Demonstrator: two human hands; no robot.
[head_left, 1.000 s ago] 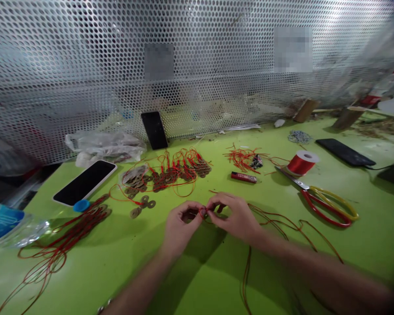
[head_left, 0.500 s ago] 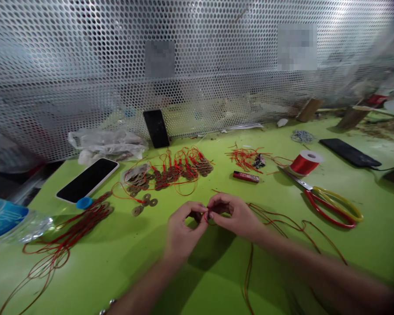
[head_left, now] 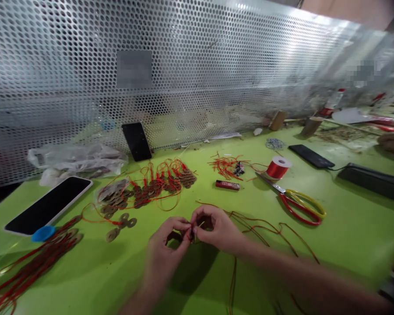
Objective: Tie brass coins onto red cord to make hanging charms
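Observation:
My left hand [head_left: 167,247] and my right hand [head_left: 218,227] meet above the green table, thumbs and fingers pinched together. Between the fingertips is red cord [head_left: 189,235] with a small dark piece, too small and shaded to make out fully. Loose lengths of red-brown cord [head_left: 265,227] run along the table beside and under my right forearm. Left of my hands lie a few round coins with square-looking holes [head_left: 130,222]. Behind them is a row of coins tied with red cords [head_left: 151,188].
Scissors [head_left: 284,192] with red and yellow handles lie right, beside a red thread spool [head_left: 277,168]. A lighter [head_left: 227,185] and red cord scraps [head_left: 228,166] are ahead. Phones [head_left: 49,205], a blue cap [head_left: 43,233] and corded coins [head_left: 49,258] lie left. A perforated metal panel [head_left: 197,57] stands behind.
The view has turned to the right, so the table items appear further left and more shows at the right. Both hands stay pinched together; the dark piece between them shows a little more.

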